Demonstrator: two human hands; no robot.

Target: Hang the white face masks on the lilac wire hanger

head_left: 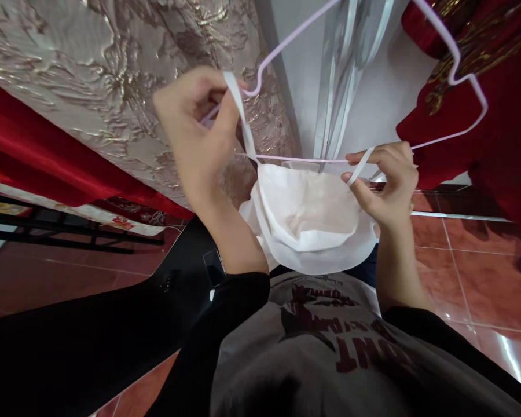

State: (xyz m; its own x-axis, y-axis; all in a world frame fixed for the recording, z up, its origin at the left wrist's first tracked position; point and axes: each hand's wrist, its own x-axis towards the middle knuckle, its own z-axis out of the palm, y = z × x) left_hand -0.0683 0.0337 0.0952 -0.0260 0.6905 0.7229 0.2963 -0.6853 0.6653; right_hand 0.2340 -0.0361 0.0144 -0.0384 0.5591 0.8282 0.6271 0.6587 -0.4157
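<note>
A white garment with thin straps hangs between my hands, its open top facing me. My left hand is closed on one white strap by the left shoulder of a pale purple hanger; some of its fingers are hidden. With thumb and fingertips, my right hand pinches the other strap beside the hanger's lower bar. That bar passes just above the garment's top edge. On the right, the hanger's shoulder and notch show no strap.
Embossed beige fabric hangs at the upper left, above red cloth and a black rack. A black surface lies at the lower left. Red garments hang on the right over a red tiled floor.
</note>
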